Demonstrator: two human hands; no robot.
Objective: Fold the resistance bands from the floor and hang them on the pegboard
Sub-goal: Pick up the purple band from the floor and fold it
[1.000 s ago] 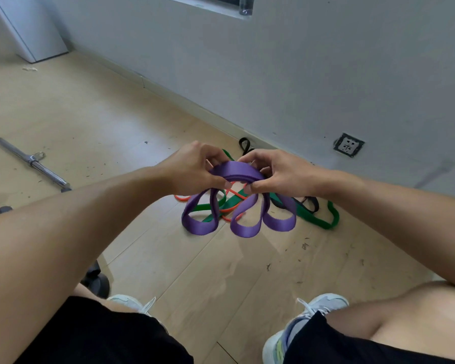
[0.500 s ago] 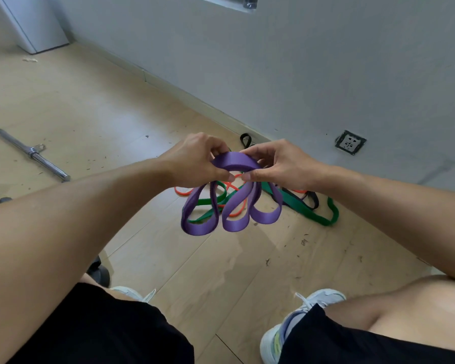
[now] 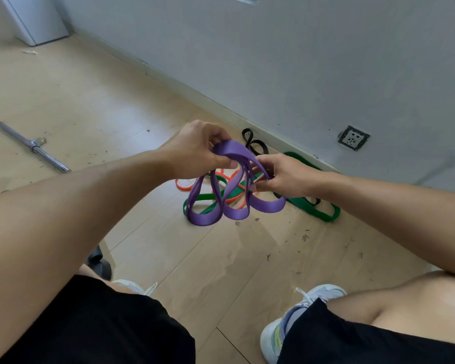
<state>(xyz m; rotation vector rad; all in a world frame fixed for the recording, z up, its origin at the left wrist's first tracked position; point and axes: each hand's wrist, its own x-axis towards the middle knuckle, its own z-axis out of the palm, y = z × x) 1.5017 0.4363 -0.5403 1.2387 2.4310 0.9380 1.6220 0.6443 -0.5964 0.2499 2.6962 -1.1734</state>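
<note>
Left hand (image 3: 195, 151) and right hand (image 3: 281, 174) pinch the purple band (image 3: 234, 208) — fingertips partly hidden.

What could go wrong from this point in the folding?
The purple band hangs in three loose loops, pinched only at the top by the left hand and right hand; a slipped pinch could let the folds spring open. The dangling loops could also snag the green band and orange band lying tangled below.
</note>
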